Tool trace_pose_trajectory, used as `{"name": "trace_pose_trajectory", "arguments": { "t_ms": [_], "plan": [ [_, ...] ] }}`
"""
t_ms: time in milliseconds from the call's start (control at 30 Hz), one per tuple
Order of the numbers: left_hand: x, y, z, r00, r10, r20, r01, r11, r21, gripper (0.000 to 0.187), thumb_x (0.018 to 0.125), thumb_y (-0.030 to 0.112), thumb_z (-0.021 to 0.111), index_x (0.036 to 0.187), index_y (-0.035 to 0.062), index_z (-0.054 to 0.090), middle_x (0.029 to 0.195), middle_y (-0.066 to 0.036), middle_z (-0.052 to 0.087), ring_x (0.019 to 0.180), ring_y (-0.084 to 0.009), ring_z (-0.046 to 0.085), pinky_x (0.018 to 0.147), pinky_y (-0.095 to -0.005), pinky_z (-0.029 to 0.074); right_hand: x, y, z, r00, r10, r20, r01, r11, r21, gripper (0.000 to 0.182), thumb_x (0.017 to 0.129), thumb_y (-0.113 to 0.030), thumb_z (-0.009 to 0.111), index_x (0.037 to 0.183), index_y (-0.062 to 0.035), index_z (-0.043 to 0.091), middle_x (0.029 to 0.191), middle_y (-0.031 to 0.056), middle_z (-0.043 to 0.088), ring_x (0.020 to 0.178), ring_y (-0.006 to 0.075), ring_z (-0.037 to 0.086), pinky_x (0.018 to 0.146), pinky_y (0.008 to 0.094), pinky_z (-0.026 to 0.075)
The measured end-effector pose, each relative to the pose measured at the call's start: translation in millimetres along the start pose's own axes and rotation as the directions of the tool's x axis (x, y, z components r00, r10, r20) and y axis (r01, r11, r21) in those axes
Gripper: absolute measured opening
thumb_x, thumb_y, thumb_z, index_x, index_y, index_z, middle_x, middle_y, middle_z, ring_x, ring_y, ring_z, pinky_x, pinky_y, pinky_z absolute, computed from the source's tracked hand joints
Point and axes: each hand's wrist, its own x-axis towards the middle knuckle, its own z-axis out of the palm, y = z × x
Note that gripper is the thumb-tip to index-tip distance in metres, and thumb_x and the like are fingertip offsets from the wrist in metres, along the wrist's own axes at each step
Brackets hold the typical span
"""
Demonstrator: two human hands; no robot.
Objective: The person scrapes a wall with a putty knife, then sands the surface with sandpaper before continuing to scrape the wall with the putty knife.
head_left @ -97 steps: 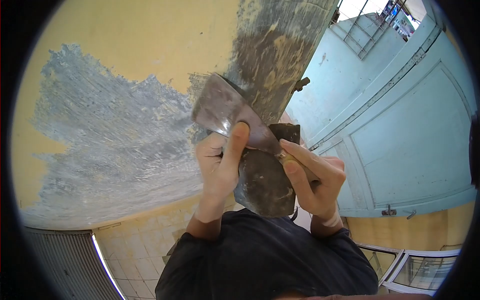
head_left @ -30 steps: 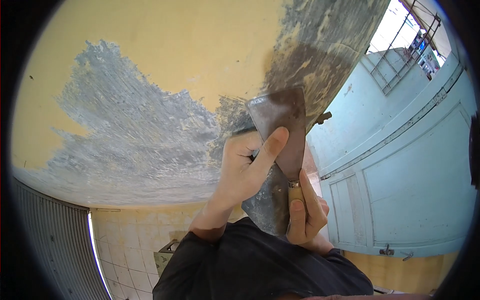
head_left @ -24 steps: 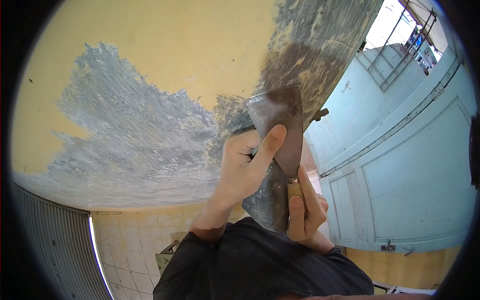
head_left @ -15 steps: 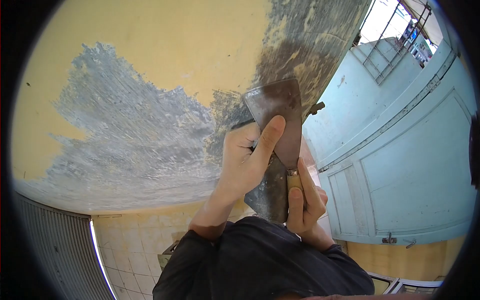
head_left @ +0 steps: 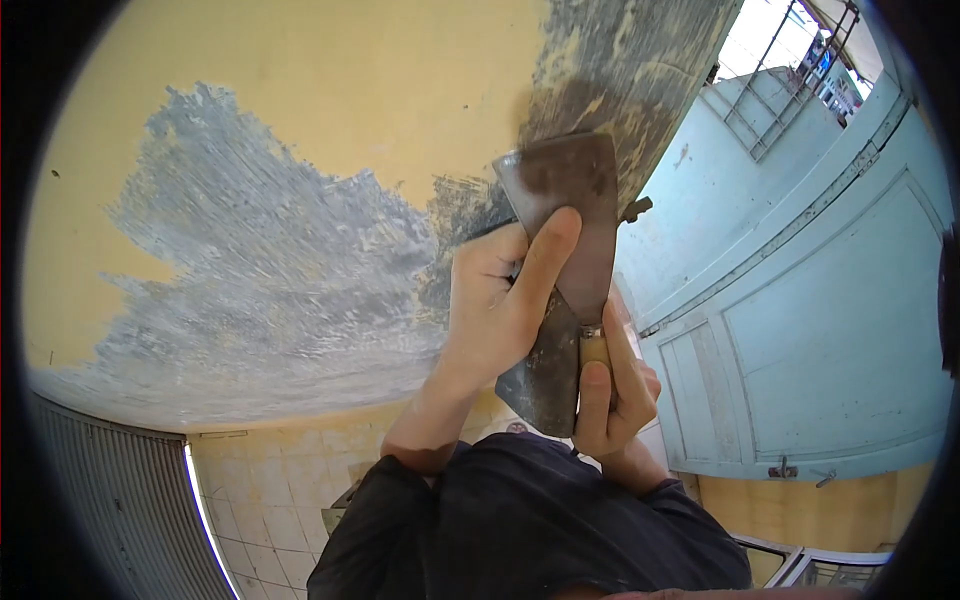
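Observation:
My right hand (head_left: 618, 405) is closed around the short wooden handle of a broad putty knife (head_left: 575, 190). Its brown, stained metal blade points up toward the wall. My left hand (head_left: 500, 300) grips the blade from the left side, thumb lying flat on its face and the other fingers curled behind, partly hidden. Behind the knife and below my left hand shows a dark, smeared flat plate (head_left: 545, 385). The blade's top edge overlaps the dark grey patch of the yellow wall (head_left: 400, 90) in this view.
Rough grey skim coat (head_left: 270, 250) covers the wall's left part. A light blue door (head_left: 820, 340) stands at the right, with a small metal catch (head_left: 636, 209) near the wall's edge. A corrugated shutter (head_left: 110, 500) and a tiled wall (head_left: 270, 510) lie lower left.
Both hands and the putty knife have shifted slightly up and to the right together. The grip looks the same.

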Motion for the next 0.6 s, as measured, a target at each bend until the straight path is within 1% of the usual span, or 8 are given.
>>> {"name": "trace_pose_trajectory", "arguments": {
  "t_ms": [33,100,167,300,400,467,500,600],
  "plan": [
    [-1,3,0,1.0,-0.002,0.003,0.002,1.0,0.0,0.043,0.1,0.024,0.066,0.067,-0.0008,0.056,0.06,0.006,0.049,0.063,-0.0006,0.04,0.05,-0.0236,0.031,3,0,1,1.0,-0.02,-0.019,0.02,1.0,0.009,0.043,0.093,-0.006,0.056,0.129,0.0191,0.056,0.076,0.0189,0.07,0.053,0.0169,0.064,0.051,0.0267,0.048],
    [-3,8,1,1.0,-0.014,0.014,0.014,0.999,0.038,0.036,0.103,0.02,0.062,0.071,0.0037,0.062,0.069,0.009,0.055,0.065,0.0002,0.042,0.054,-0.0208,0.031,3,-1,-1,0.998,-0.047,-0.042,0.047,0.999,0.016,0.043,0.094,-0.006,0.056,0.129,0.0191,0.056,0.076,0.0188,0.07,0.053,0.0169,0.064,0.051,0.0266,0.049],
    [-10,1,-1,0.999,-0.006,0.032,0.005,0.999,0.038,0.036,0.103,0.02,0.062,0.071,0.0034,0.062,0.07,0.009,0.055,0.065,0.0001,0.042,0.054,-0.0208,0.031,-4,-4,-7,1.0,-0.01,0.016,0.01,1.0,-0.023,0.043,0.094,-0.007,0.056,0.129,0.0189,0.056,0.074,0.0171,0.07,0.053,0.0168,0.065,0.052,0.0264,0.049],
    [-13,-1,-2,0.998,-0.026,0.053,0.026,1.0,0.009,0.035,0.103,0.02,0.061,0.073,0.0023,0.063,0.071,0.009,0.055,0.067,-0.0003,0.041,0.056,-0.0206,0.031,-16,0,1,1.0,0.019,-0.002,-0.018,1.0,0.014,0.043,0.095,-0.008,0.055,0.129,0.0193,0.055,0.072,0.0162,0.069,0.052,0.0167,0.065,0.051,0.0265,0.049],
    [-13,1,-3,0.996,-0.072,0.051,0.073,0.997,-0.016,0.035,0.103,0.019,0.061,0.073,0.0021,0.063,0.071,0.009,0.055,0.067,-0.0006,0.041,0.057,-0.0208,0.031,-16,0,4,0.999,-0.026,-0.045,0.028,0.998,0.05,0.044,0.096,-0.009,0.054,0.128,0.0208,0.055,0.072,0.0164,0.069,0.053,0.0174,0.066,0.051,0.0271,0.05],
    [-12,1,-5,0.996,-0.061,0.059,0.061,0.998,0.011,0.035,0.103,0.02,0.061,0.073,0.0024,0.063,0.071,0.009,0.055,0.067,-0.0006,0.041,0.057,-0.0209,0.031,-19,-2,5,0.999,0.034,0.007,-0.034,0.999,0.041,0.051,0.101,-0.017,0.046,0.132,0.0224,0.049,0.081,0.0198,0.072,0.065,0.0158,0.068,0.058,0.0274,0.05],
    [-11,0,-7,0.997,-0.052,0.064,0.05,0.998,0.038,0.035,0.103,0.02,0.061,0.073,0.0027,0.063,0.071,0.009,0.055,0.067,-0.0005,0.041,0.057,-0.0211,0.031,-17,-2,6,0.999,0.034,0.006,-0.034,0.999,0.039,0.051,0.101,-0.017,0.046,0.132,0.0224,0.049,0.081,0.0198,0.072,0.065,0.0158,0.068,0.058,0.0274,0.05],
    [-7,-6,-10,0.997,-0.021,0.072,0.019,0.999,0.031,0.035,0.103,0.02,0.061,0.073,0.0031,0.063,0.071,0.009,0.055,0.066,-0.0004,0.041,0.056,-0.0211,0.03,-13,-8,10,0.999,0.03,-0.011,-0.03,0.999,0.021,0.052,0.101,-0.018,0.045,0.133,0.0225,0.048,0.083,0.0214,0.072,0.067,0.0167,0.069,0.059,0.0277,0.051]
  ]
}}
